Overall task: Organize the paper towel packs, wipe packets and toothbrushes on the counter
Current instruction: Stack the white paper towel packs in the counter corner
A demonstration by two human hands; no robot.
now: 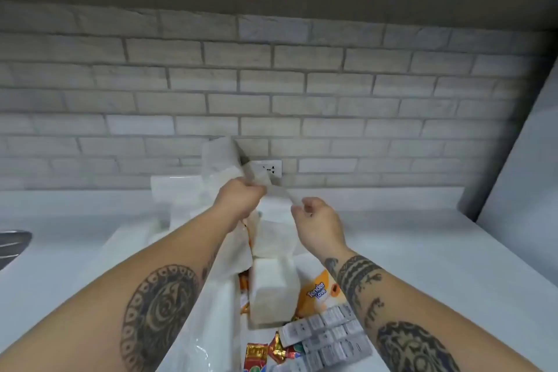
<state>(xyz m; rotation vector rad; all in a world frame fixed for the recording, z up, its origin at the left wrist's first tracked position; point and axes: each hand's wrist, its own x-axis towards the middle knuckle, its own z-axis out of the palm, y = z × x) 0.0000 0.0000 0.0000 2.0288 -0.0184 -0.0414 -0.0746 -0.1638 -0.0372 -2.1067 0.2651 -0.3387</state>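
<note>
— Above the counter (pixel 422 266), what do the two hands do?
— The left hand (pixel 241 199) is clenched on a thin clear wrap (pixel 280 194). The right hand (pixel 317 220) pinches the other end of it between thumb and fingers. The wrap is stretched between them.
— Where are the towels?
— One white towel pack (pixel 271 290) stands below the hands, between the forearms, partly inside loose plastic. A second pack (pixel 175 190) is behind it, near the brick wall (pixel 332 93).
— And the wipes?
— An orange wipe packet (pixel 320 290) lies just right of the towel pack. Grey cards (pixel 329 332) lie by the right forearm; I cannot tell whether they are toothbrushes.
— Anything more?
— A socket (pixel 267 169) on the wall, and a sink (pixel 12 241) at far left.
</note>
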